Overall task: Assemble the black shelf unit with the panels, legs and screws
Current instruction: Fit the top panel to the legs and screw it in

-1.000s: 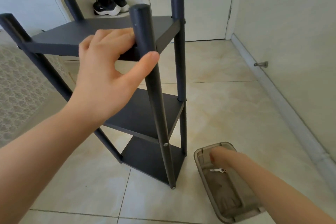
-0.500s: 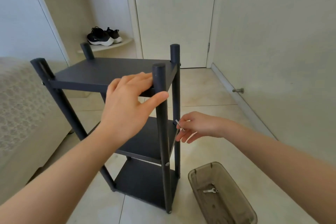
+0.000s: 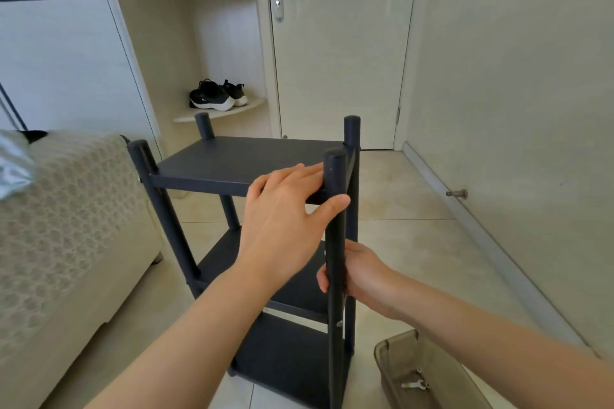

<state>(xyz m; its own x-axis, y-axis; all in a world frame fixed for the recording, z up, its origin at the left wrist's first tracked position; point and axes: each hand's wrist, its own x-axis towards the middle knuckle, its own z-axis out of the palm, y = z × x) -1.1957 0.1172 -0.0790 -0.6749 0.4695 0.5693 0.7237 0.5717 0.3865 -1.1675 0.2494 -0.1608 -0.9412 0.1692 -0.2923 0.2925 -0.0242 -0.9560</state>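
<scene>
The black shelf unit (image 3: 239, 159) stands upright on the tiled floor with three panels between four round legs. My left hand (image 3: 285, 219) lies on the top panel's near right corner, and its thumb wraps across the front right leg (image 3: 335, 342). Lower down, my right hand (image 3: 362, 272) is behind that same leg at the height of the middle panel. Its fingertips curl round to the leg's left side. Whatever it holds is hidden by the leg. A silver screw head (image 3: 339, 323) shows on the leg below.
A smoky clear plastic tray (image 3: 385, 355) sits on the floor at the lower right with a small metal part (image 3: 413, 384) in it. A patterned sofa (image 3: 66, 226) is close on the left. Wall with a door stop (image 3: 458, 193) runs along the right; shoes (image 3: 216, 95) on a corner shelf.
My right hand came up from the tray with a small screw and moved in behind the front right leg. The view rose. My left hand kept its place at the top corner.
</scene>
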